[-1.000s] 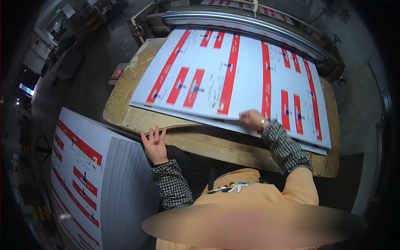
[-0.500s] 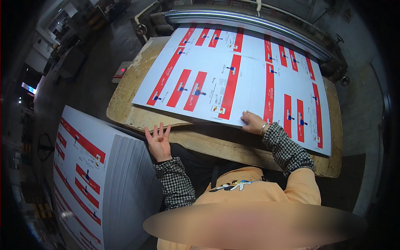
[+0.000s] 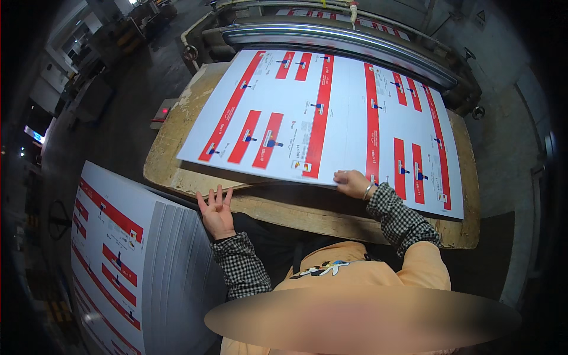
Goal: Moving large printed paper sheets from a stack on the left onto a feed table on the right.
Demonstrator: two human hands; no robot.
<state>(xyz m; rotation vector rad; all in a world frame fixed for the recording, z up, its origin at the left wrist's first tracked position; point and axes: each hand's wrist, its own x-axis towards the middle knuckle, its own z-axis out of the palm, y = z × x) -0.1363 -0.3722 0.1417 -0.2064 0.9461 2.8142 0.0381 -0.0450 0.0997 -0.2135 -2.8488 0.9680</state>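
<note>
A large white printed sheet [image 3: 349, 130] with red bars lies on the worn wooden table [image 3: 278, 210], its far edge at the metal roller [image 3: 343, 38]. My right hand [image 3: 354, 183] is closed on the middle of the sheet's near edge, which is slightly raised off the wood there. Over the table's front left edge, my left hand [image 3: 218, 220] is open, palm up and fingers spread, holding nothing. To its left stands a tall stack of similar printed sheets [image 3: 112, 236].
Beyond the roller, part of another red-striped sheet [image 3: 378, 25] shows. A small box with a red light [image 3: 163, 111] sits by the table's left side. Handwheels [image 3: 190, 53] flank the roller. A dark floor [image 3: 127, 130] and more machinery lie to the left.
A sheet that overlapped the far part of the near one has moved away under the roller, and red stripes now show behind it. My hands keep nearly the same places at the table.
</note>
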